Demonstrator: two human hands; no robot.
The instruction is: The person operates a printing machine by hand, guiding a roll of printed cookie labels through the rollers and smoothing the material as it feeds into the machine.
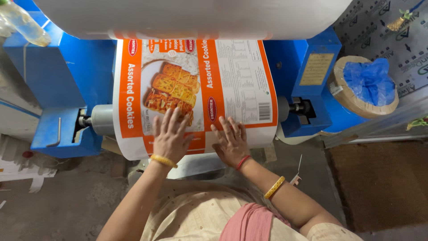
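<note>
nearest to us is our own lap and front, pale cloth with a pink fold across it, and our two forearms reaching away from it. the left wrist has a yellow bangle (163,160), the right wrist a red thread (243,161) with a second yellow bangle (274,187) further back up the arm.

both hands sit on the printed sheet (196,89), so we'll use that as the landmark. our left hand (171,136) lies flat on its lower middle, fingers spread and open, palm down on the edge of the biscuit picture, not gripping anything. our right hand (230,139) is just beside it toward the sheet's lower right, also open and flat, fingers pressed on the white part below the barcode. the two hands are close but not touching.

the sheet itself is orange and white, draped over a grey roller (101,119) that pokes out at the sheet's left edge and again at its right. it hangs down toward us, the bottom edge curling just under our hands.

either side of the sheet is the blue machine frame (67,76), holding the roller ends. above the sheet, furthest from us, is a big white roll (191,15) running across the top. off to the sheet's right, past the frame, there's a cardboard tube end stuffed with blue plastic (368,80).
</note>
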